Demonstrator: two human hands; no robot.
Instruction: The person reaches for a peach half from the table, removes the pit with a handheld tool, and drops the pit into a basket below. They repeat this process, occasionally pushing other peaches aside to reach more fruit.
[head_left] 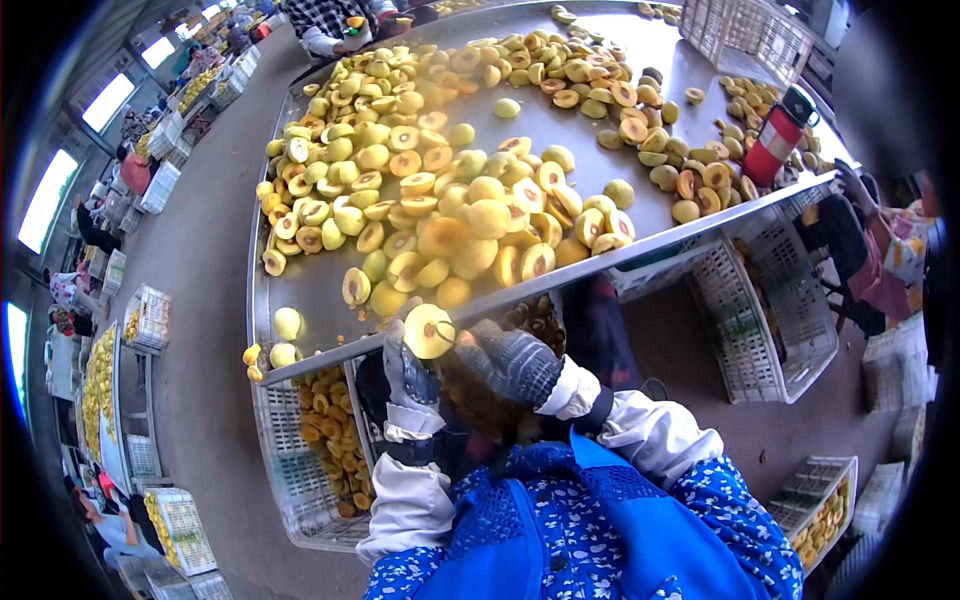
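A halved yellow fruit, its cut face showing, is held in my left hand, which wears a grey glove. Close to its right side is my right hand, also gloved, fingers curled round something thin and dark whose tip lies against the fruit; I cannot make out what it is. Both hands are at the near edge of a metal table. A large heap of halved fruit lies on the table just beyond them. Below the left hand, a white crate contains fruit halves.
A red bottle stands at the table's right. An empty-looking crate sits at the back right. More crates are below the right edge. Across the table a person handles fruit. Other people work at the far left.
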